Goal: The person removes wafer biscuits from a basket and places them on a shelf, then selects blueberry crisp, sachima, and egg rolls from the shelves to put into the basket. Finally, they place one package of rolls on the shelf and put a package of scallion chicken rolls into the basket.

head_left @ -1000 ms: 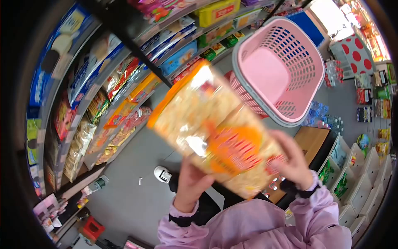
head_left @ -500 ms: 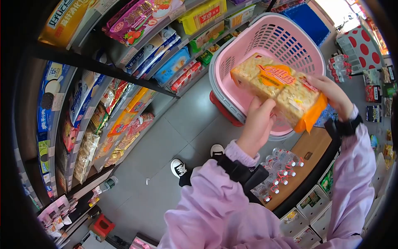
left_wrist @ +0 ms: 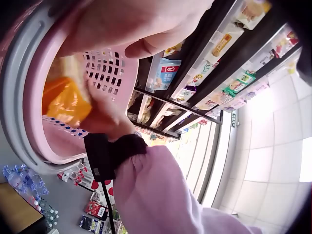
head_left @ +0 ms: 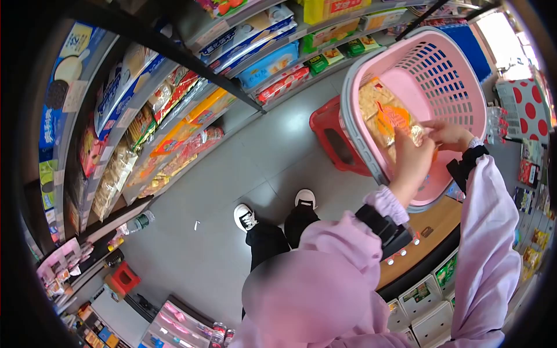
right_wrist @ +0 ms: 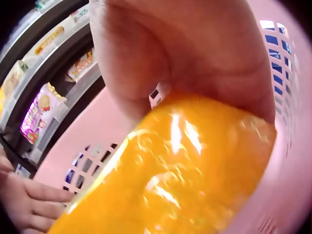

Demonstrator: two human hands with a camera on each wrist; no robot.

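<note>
In the head view an orange and clear snack package (head_left: pixel 383 119) lies tilted inside the pink basket (head_left: pixel 449 66), against its left side. My left hand (head_left: pixel 413 155) rests on the package's near part, its fingers over the wrapper. At the package's right end, my right hand (head_left: pixel 449 135) grips the wrapper. The right wrist view shows the package's orange end (right_wrist: pixel 180 165) close up beneath my right hand (right_wrist: pixel 190 53). Seen from the left wrist, the orange end (left_wrist: pixel 68 102) sits within the basket, with my right hand (left_wrist: pixel 105 112) beside it.
A red stool (head_left: pixel 336 136) stands under the basket. Shelves of packaged snacks (head_left: pixel 270 64) run along the left and top. Bottles with red caps stand on a wooden surface (head_left: pixel 426 238) at the lower right. A blue bin (head_left: pixel 467 49) sits behind the basket.
The package has moved from in front of the body, over the basket, and down inside it. Both hands have travelled with it and now reach within the rim.
</note>
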